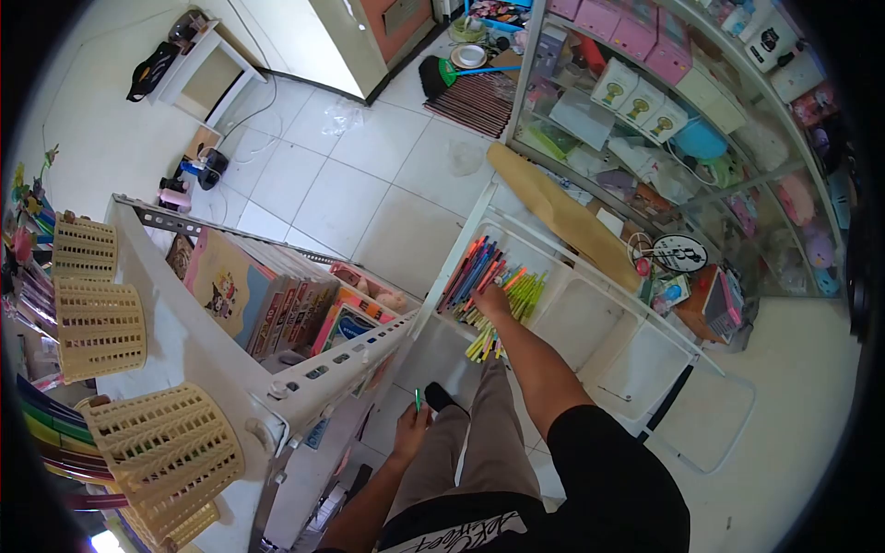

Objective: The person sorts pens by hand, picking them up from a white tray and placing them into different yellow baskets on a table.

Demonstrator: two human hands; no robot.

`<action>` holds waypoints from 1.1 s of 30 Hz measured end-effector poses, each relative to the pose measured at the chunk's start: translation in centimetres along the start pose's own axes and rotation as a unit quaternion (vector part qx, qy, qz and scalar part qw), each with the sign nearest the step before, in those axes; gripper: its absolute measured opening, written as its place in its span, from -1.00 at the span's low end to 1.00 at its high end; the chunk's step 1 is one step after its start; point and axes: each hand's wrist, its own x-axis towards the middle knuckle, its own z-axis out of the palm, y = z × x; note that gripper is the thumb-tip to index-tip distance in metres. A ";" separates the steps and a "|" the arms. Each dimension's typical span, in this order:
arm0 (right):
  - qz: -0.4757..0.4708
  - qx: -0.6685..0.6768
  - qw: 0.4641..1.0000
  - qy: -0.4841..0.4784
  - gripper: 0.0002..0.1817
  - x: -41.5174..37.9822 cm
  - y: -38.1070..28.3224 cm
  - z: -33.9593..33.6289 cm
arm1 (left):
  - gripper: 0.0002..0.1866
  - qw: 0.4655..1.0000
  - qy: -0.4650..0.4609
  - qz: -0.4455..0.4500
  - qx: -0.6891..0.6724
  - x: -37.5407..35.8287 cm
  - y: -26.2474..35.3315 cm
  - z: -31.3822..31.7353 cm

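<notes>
My left hand is down beside my leg, its fingers closed on a slim green pen that points up. My right hand reaches into a white compartment at the end of a low rack, right among a heap of pens. Dark, blue and red pens lie on its left side; yellow-green pens spread out on its right and below. The fingers of that hand are bent down onto the heap, and what they pinch is hidden.
Empty-looking white bins continue along the white rack. Books stand in a metal shelf at left, beside woven baskets. A glass display case rises at upper right. A broom lies on the tiled floor.
</notes>
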 end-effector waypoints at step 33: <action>-0.482 0.435 0.753 0.111 -0.25 -35.4 -32.6 -33.8 | -0.79 0.783 0.126 0.589 0.154 -22.7 35.5 -11.6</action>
